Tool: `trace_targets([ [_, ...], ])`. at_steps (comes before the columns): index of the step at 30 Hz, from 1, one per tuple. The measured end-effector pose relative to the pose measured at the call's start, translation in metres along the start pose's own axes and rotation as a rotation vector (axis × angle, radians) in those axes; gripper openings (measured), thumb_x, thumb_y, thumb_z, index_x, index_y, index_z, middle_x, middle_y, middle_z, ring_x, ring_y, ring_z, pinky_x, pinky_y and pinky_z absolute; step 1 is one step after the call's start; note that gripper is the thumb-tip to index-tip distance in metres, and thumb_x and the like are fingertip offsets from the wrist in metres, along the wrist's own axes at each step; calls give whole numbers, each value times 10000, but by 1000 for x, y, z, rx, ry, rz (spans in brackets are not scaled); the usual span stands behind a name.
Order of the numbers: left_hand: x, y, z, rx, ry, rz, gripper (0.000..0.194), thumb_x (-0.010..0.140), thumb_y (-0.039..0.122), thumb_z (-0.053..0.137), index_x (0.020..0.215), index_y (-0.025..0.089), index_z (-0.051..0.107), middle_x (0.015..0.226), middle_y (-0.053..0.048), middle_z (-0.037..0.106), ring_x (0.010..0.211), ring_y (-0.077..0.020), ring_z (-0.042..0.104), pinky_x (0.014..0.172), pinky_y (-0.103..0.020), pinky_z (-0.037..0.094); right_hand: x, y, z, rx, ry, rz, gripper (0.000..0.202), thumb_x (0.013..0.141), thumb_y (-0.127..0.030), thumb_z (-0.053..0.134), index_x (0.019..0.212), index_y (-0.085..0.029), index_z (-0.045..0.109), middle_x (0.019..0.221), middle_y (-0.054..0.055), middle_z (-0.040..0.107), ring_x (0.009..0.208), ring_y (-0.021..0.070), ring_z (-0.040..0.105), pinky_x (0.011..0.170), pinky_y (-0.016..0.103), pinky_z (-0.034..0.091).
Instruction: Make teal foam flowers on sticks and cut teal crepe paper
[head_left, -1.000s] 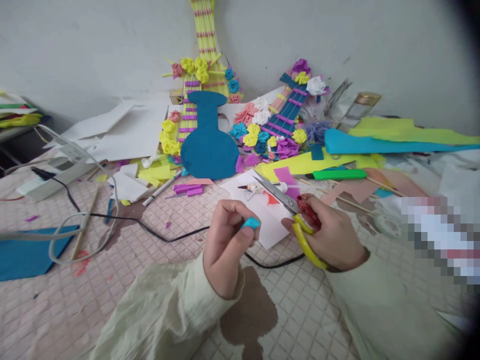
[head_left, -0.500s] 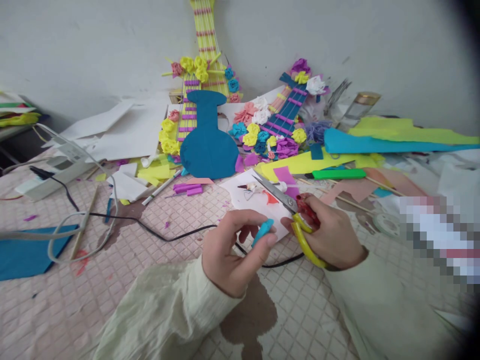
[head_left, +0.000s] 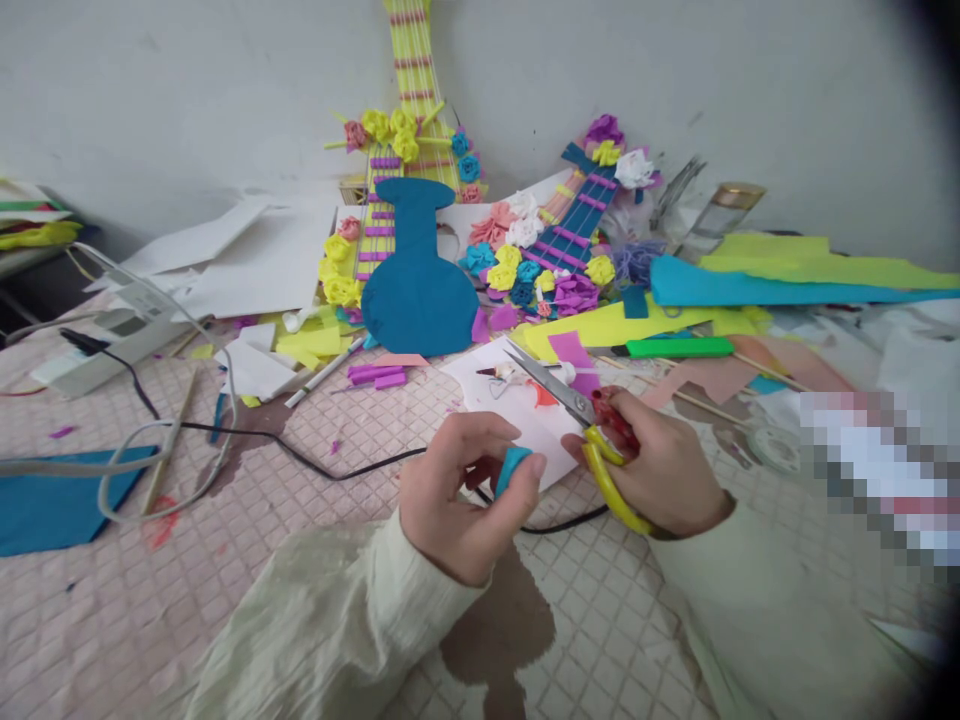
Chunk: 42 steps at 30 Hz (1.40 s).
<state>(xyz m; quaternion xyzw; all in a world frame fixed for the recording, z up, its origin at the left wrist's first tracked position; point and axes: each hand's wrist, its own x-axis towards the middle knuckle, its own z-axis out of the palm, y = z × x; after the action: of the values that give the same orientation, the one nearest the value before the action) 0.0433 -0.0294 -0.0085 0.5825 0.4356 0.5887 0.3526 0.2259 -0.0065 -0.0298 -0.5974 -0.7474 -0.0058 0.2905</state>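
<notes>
Between the thumb and fingers of my left hand (head_left: 465, 495) is a small folded piece of blue paper (head_left: 511, 470). My right hand (head_left: 667, 465) grips scissors (head_left: 559, 388) with yellow and red handles, their blades pointing up and left, close together. The blades are apart from the blue piece. Under them lies a white sheet (head_left: 517, 400) carrying small scraps and an orange-red bit. Just behind, a dark blue guitar-shaped cutout (head_left: 420, 290) leans against a yellow paper guitar (head_left: 381, 230) with purple frets.
A blue flower-covered paper guitar (head_left: 574, 235) stands against the wall. A green utility knife (head_left: 679, 347) lies at right, near yellow and blue paper (head_left: 750, 280). A black cable (head_left: 330, 475) crosses the table from the power strip (head_left: 105, 350). Purple rolls (head_left: 379, 377) lie left of the white sheet.
My left hand has shifted slightly left, and the blue paper piece has turned and sits lower in its fingers. My right hand and the scissors stay almost still.
</notes>
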Motion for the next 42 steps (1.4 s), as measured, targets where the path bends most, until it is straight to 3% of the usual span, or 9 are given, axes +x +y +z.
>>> trace_targets([
  [9,2,-1,1,75,21,21,125,653,166,641,674,183,520,468,49,481,386,-57,337,394,-195,263,1,0,0,-12,12,-9,243,681,-421,550,695,-210,431,525,-25,484,462,130,472,456,228,347],
  [23,1,0,3,42,12,-36,133,635,165,662,728,176,567,514,29,515,411,-64,372,398,-192,278,1,0,0,-25,9,-18,229,673,-403,555,717,-208,442,521,-25,486,465,138,483,452,230,349],
  [26,6,0,1,-133,-47,-98,98,671,208,650,737,170,590,554,1,580,450,-78,440,423,-197,320,1,-1,0,-4,6,-3,217,672,-383,559,731,-204,451,550,-13,507,475,139,491,460,235,362],
  [30,16,-4,-2,-482,-144,-296,132,713,269,624,804,173,613,577,-4,630,469,-64,481,444,-171,357,0,-1,-1,40,35,5,203,667,-356,571,730,-202,455,555,-20,483,448,117,447,452,229,364],
  [35,24,-10,-2,-754,-136,-525,179,669,260,670,814,156,660,608,-14,639,525,-64,549,478,-145,409,-2,-3,-5,112,-3,-19,230,660,-338,584,791,-200,454,563,-35,453,455,108,429,443,213,373],
  [42,26,-11,-4,-939,-142,-613,159,639,152,663,797,134,669,645,-37,658,571,-73,587,549,-139,449,-1,-4,-9,10,-9,-145,244,655,-361,554,771,-177,441,542,-22,451,470,132,454,445,236,362],
])
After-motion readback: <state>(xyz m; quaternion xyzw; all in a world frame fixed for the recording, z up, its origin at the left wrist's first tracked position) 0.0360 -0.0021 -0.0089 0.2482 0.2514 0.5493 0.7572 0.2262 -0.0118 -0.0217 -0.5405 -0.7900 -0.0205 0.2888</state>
